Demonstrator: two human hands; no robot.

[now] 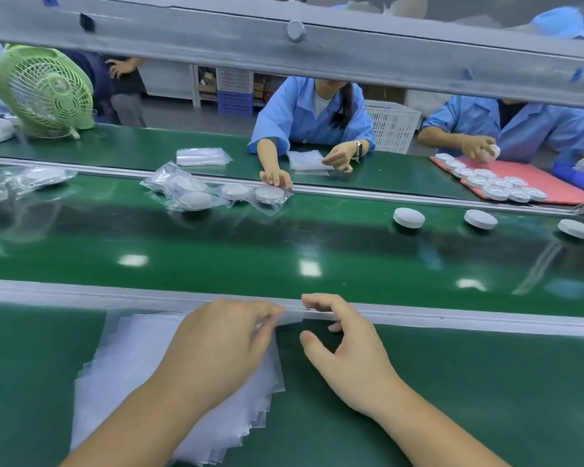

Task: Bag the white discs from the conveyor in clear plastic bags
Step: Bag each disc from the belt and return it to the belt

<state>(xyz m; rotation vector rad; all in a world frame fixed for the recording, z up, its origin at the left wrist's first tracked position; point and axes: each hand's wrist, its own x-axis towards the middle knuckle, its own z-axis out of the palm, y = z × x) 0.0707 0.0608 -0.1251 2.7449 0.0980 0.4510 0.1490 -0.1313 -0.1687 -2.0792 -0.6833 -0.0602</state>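
Evidently at the opening step: fetching a bag, with no disc in hand yet. Pressing down with the left hand [216, 348] on the stack of clear plastic bags [129, 365], fanned out on the near table [486, 399] just below the conveyor's rail [452, 318]. Pinching, by the look of it, the far right corner of the top bag [292, 319] between bent left fingers [260, 318], though blurred there and hard to be sure of the grip. Reaching in from just beside with the right hand [351, 362], fingers apart, forefinger out along the rail and thumb held wide below it, clamped on nothing and only just at the lifted corner. Beyond, on the green conveyor [284, 251], three bare white discs [409, 217] spaced along the far side toward the right, well apart from both hands. Further left, several bagged discs [196, 201], just beside another worker's hand [277, 178]. Next, probably: peel the top bag clear of the stack, rub its mouth open between thumb and forefinger, then stretch across the belt for the nearest bare disc. Calls for a light, sliding pinch, given thin film apt to cling to the sheet beneath and to drag two up at once. Calls too for a steadying press from the left palm to keep the rest of the stack from skating, and for a well-timed reach in case of a running belt, impossible to tell from one moment.
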